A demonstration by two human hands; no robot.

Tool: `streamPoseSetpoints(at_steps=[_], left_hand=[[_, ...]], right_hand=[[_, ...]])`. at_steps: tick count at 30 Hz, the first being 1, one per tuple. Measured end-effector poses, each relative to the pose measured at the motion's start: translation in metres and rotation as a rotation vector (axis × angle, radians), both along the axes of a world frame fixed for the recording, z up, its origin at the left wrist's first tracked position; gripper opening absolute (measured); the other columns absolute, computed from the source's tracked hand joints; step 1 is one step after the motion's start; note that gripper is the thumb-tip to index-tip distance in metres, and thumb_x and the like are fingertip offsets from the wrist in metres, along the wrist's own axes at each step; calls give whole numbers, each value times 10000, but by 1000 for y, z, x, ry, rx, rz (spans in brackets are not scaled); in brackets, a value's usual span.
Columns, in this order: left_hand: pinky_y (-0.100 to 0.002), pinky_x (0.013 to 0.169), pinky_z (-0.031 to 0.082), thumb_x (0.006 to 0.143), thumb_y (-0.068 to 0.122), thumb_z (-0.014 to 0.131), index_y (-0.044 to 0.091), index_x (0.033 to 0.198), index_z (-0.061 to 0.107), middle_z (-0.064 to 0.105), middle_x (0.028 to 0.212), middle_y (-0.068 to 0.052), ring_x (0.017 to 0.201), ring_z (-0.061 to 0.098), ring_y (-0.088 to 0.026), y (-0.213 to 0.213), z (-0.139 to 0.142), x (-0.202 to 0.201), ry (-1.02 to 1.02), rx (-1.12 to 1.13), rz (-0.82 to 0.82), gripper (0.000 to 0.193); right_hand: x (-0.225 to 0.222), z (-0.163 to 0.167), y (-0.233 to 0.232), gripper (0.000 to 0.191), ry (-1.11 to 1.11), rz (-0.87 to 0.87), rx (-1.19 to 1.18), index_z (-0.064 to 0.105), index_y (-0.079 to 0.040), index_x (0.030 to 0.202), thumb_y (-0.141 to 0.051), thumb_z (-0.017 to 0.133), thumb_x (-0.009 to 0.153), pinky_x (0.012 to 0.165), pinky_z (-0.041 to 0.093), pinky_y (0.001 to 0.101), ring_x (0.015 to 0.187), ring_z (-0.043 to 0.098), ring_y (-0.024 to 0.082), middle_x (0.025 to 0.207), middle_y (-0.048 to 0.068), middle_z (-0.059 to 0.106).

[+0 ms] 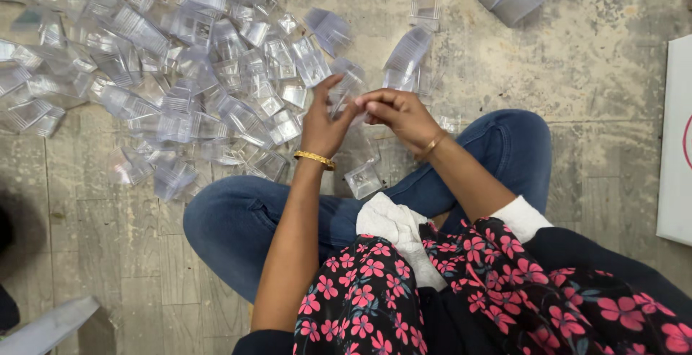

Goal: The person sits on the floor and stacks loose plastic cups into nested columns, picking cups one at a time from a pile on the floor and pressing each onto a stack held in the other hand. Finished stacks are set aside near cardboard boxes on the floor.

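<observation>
Your left hand [324,121] raised with its back to you, fingers curled and pinching upward, your right hand [400,113] meeting it fingertip to fingertip, knuckles up, both forearms bare and angled inward, a bangle on each wrist, legs crossed beneath.

Dressed in blue jeans [245,218] and a black top [461,304] printed with pink and red flowers, white cuffs [522,218] showing at the sleeve ends. Gold bangle [315,158] on the left wrist, a thinner gold bangle [432,144] on the right. White cloth [396,229] across the lap.
</observation>
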State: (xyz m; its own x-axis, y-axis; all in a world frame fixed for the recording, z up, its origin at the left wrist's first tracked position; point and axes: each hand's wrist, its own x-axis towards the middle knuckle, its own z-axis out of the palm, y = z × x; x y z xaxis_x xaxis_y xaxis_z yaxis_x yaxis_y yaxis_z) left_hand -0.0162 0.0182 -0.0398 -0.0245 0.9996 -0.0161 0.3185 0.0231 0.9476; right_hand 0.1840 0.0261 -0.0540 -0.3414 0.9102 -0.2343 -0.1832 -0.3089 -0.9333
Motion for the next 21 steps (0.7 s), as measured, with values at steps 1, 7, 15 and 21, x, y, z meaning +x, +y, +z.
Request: streamPoseSetpoints(at_steps=[1,7,15,21], left_hand=[[-402,910,563,902,340,765,109,1359,580,704,1288,-137,1033,671,-296,-1,0,-2,19,17,22,545],[-404,842,585,835,386,794,135,1362,541,704,1183,-144,1025,746,-276,-6,-2,-6,130,-3,94,636],[-453,802,522,837,451,793,178,1501,502,664,1044,-263,939,657,-438,-14,-3,16,59,-222,-204,775],[-395,952,512,846,478,781,155,1408,559,687,1230,-156,1119,657,-290,-12,-13,14,2,-169,-77,685]], right_hand=[[0,-3,-6,247,53,-29,-34,760,-148,1177,-199,684,947,936,559,301,952,686,130,1205,44,741],[4,-29,-42,210,-990,250,810,763,-114,1020,-62,745,817,820,547,369,894,687,263,937,87,723],[39,-6,-37,241,-59,-72,-74,765,-36,1151,-174,742,954,763,542,286,839,658,177,1030,139,734],[67,-10,-50,290,-1592,151,324,720,-28,957,-297,755,855,799,561,483,907,699,397,988,222,729]])
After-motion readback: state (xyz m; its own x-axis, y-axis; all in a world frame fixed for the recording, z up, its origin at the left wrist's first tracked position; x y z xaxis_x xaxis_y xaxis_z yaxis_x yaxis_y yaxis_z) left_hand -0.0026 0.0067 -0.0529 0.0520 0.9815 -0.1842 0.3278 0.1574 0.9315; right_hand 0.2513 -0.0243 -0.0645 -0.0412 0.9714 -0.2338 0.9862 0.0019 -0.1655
